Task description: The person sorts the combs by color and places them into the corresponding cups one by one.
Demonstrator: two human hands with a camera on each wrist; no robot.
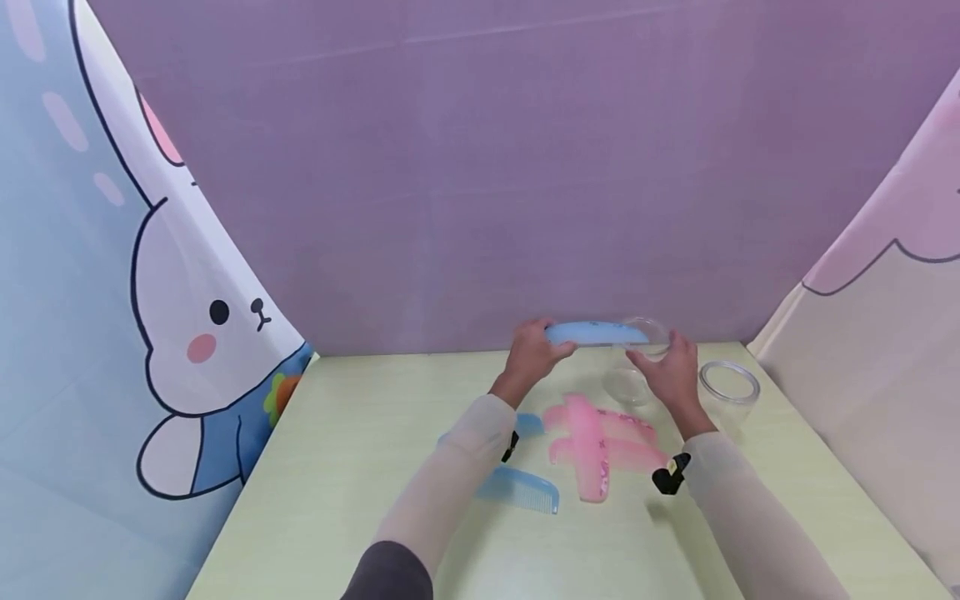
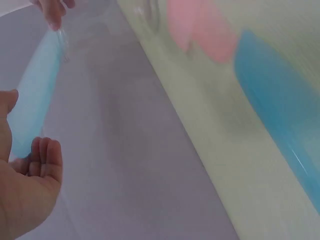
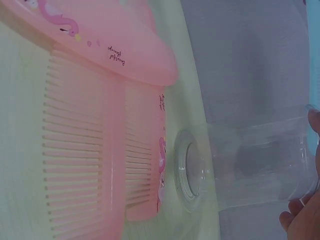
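My left hand pinches one end of a light blue comb, held level above the back of the table. The comb's far end reaches the mouth of a clear plastic jar, where it overlaps the rim in the head view. My right hand grips this jar near its top; its round base is close to the tabletop, and I cannot tell whether it touches. In front of the jar several pink combs lie crossed over one another. More blue combs lie beside them, partly hidden by my left forearm.
A second clear jar with a silver rim stands right of my right hand. The pale table meets a purple backdrop at its back edge. Printed cloths hang on both sides.
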